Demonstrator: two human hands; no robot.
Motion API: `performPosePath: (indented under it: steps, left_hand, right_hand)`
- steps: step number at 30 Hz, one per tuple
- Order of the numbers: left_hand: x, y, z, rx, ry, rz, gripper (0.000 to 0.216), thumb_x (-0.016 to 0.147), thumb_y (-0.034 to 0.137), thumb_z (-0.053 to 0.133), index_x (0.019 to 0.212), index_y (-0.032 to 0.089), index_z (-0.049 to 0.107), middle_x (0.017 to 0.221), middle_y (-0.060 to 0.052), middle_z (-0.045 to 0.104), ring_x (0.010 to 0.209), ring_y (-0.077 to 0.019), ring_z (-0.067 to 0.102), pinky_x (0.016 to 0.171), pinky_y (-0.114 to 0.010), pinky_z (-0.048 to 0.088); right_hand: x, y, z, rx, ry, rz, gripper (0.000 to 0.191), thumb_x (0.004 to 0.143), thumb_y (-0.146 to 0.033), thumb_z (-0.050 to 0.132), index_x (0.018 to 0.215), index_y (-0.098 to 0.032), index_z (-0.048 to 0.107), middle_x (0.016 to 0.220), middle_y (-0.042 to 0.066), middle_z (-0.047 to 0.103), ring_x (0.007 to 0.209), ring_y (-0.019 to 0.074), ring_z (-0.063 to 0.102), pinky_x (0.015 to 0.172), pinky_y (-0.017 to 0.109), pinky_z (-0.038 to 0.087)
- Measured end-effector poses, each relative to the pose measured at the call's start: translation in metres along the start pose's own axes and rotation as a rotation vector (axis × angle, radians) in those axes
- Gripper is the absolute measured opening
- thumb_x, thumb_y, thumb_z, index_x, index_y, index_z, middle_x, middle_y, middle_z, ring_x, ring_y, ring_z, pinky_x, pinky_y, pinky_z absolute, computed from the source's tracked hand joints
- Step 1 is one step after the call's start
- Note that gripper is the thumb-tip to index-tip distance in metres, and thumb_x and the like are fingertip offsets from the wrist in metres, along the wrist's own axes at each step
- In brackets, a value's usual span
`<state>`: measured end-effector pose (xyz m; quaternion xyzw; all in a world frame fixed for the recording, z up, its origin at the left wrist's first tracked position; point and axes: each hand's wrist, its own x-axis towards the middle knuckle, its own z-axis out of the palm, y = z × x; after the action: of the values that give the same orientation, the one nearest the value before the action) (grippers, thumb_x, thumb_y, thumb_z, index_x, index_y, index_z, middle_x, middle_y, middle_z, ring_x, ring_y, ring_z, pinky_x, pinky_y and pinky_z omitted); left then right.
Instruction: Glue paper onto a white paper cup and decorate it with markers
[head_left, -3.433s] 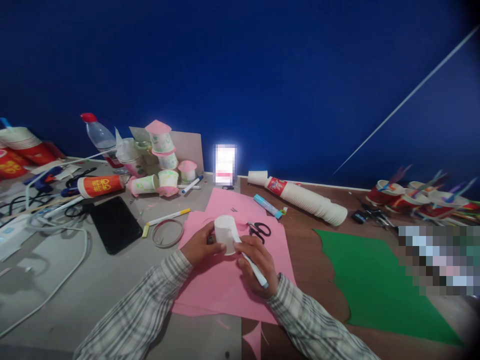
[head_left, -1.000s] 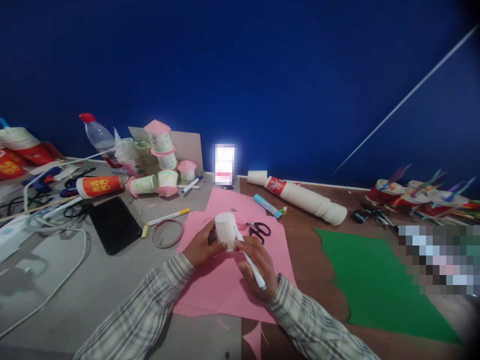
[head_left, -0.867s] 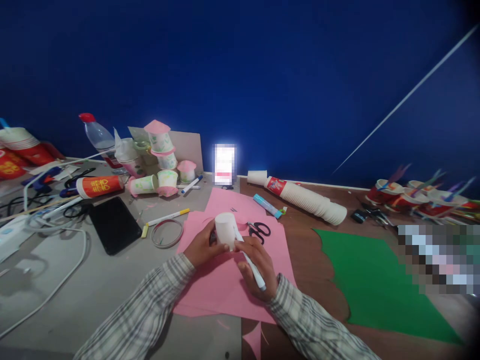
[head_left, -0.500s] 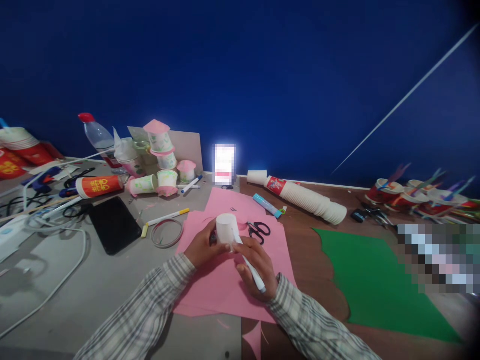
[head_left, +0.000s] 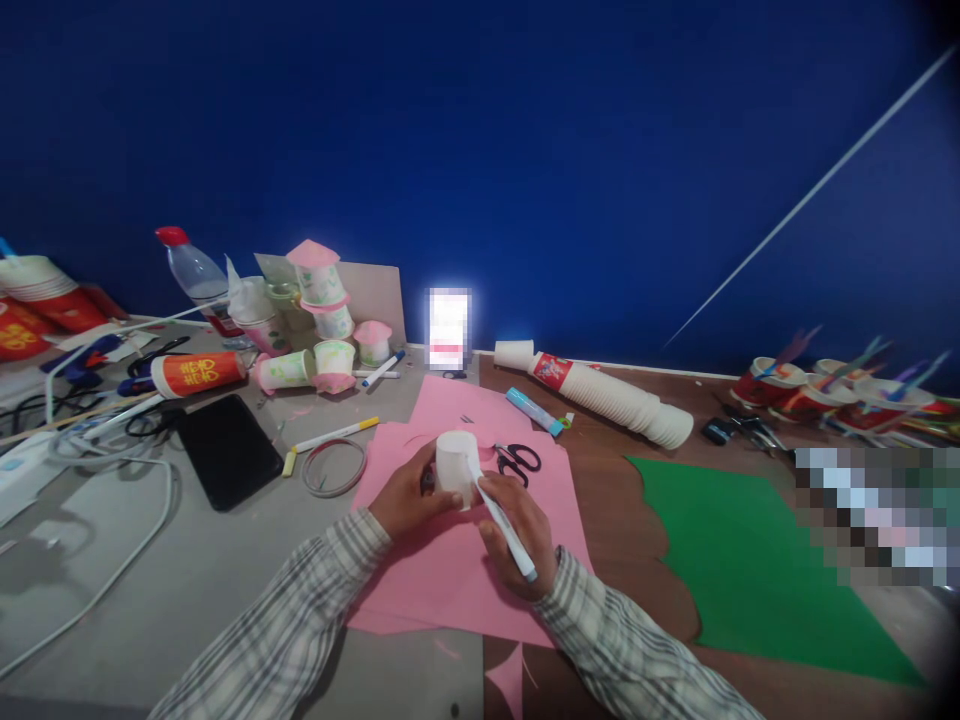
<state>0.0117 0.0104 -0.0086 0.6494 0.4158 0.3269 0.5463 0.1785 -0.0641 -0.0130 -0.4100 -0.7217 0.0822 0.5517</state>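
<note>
My left hand [head_left: 405, 495] is wrapped round a white paper cup [head_left: 456, 468], held upside down above the pink paper sheets [head_left: 450, 570]. My right hand [head_left: 517, 535] grips a white marker [head_left: 504, 525] like a pen, its tip against the cup's side. Black scissors [head_left: 519, 462] lie on the pink paper just right of the cup.
A black phone [head_left: 217, 448], a tape ring [head_left: 334, 466] and a yellow-capped marker [head_left: 330, 437] lie to the left. Decorated cups [head_left: 322, 320] and a bottle [head_left: 191, 270] stand behind. A sleeve of white cups [head_left: 607, 398] and a green sheet [head_left: 757, 570] lie right. Cables [head_left: 112, 520] trail at left.
The cup has turned slightly in my left hand and the marker in my right hand has shifted a little along its side. Everything else stays put.
</note>
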Motion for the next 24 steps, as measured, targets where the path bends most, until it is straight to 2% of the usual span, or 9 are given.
performPosePath:
  steps: [8,16,24]
  left_hand:
    - [0.0003,-0.0006,0.0001,0.017,-0.001,0.006,0.069,0.052,0.023,0.074,0.114,0.023,0.045,0.099,-0.002,0.062,0.087,-0.022,0.057,0.076,-0.033,0.047]
    - [-0.0002,-0.0008,-0.0003,0.047,0.013,-0.014,0.068,0.051,0.023,0.073,0.114,0.023,0.045,0.099,-0.002,0.062,0.086,-0.0222,0.057,0.076,-0.034,0.047]
    - [-0.0003,0.0013,0.0006,0.023,0.008,-0.026,0.068,0.051,0.022,0.073,0.114,0.022,0.045,0.096,-0.001,0.063,0.084,-0.0216,0.057,0.076,-0.035,0.048]
  right_hand:
    - [-0.0006,0.0014,0.0,0.018,0.002,0.007,0.037,0.076,-0.015,0.055,0.113,-0.02,0.055,0.1,0.012,0.066,0.097,0.0279,0.062,0.08,0.044,0.056]
    - [-0.0011,0.0023,0.0003,0.013,0.017,-0.008,0.039,0.074,-0.013,0.054,0.112,-0.023,0.057,0.1,0.01,0.067,0.098,0.0294,0.063,0.081,0.047,0.056]
    - [-0.0004,0.0022,0.0,0.03,0.006,0.001,0.038,0.073,-0.011,0.056,0.11,-0.02,0.058,0.1,0.011,0.067,0.099,0.0279,0.063,0.083,0.043,0.056]
